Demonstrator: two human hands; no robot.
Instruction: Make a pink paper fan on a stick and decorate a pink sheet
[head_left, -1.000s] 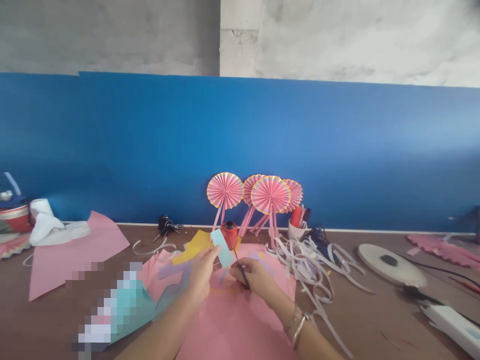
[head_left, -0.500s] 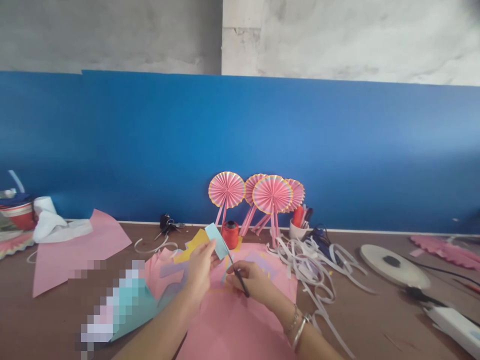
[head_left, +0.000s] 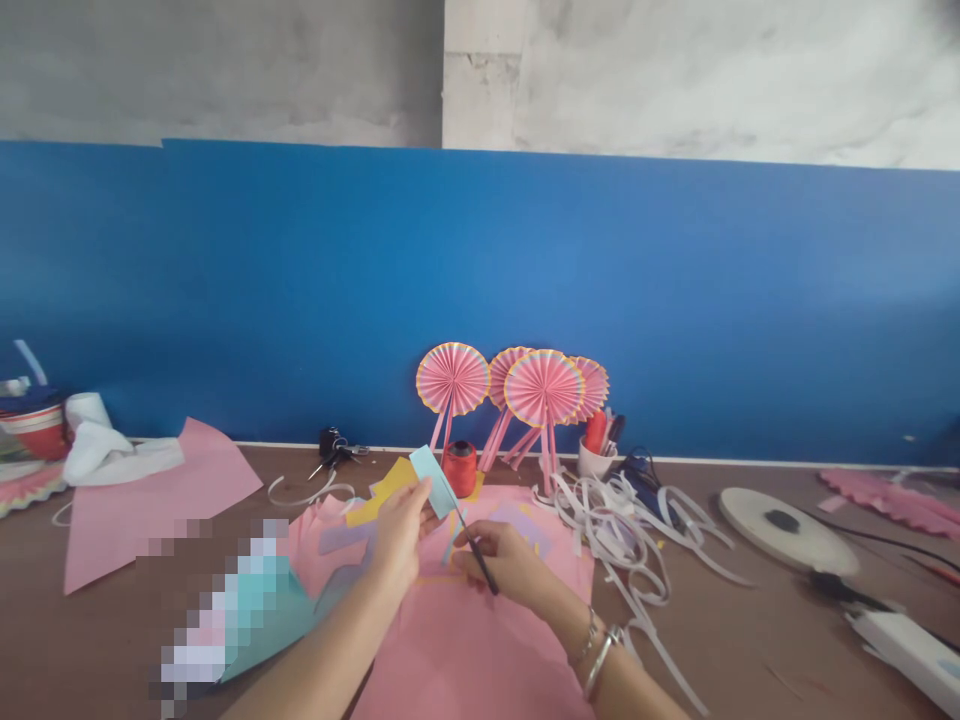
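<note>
A small light-blue paper piece is pinched in my left hand, its top end sticking up past the fingers. My right hand grips dark-handled scissors, whose blades reach up to the right edge of the blue paper. Below both hands lies a large pink sheet with pale purple and yellow scraps on its upper part. Just behind the blue paper stands a red thread spool. Yellow paper lies to the left of my left hand.
Pink pleated paper fans stand by the blue partition. Tangled white strips and a round pale disc lie right, with a white cup behind. Keys, pink paper and teal paper are left.
The scissors in my right hand look slightly more closed along the edge of the blue paper. My left hand has stayed in place.
</note>
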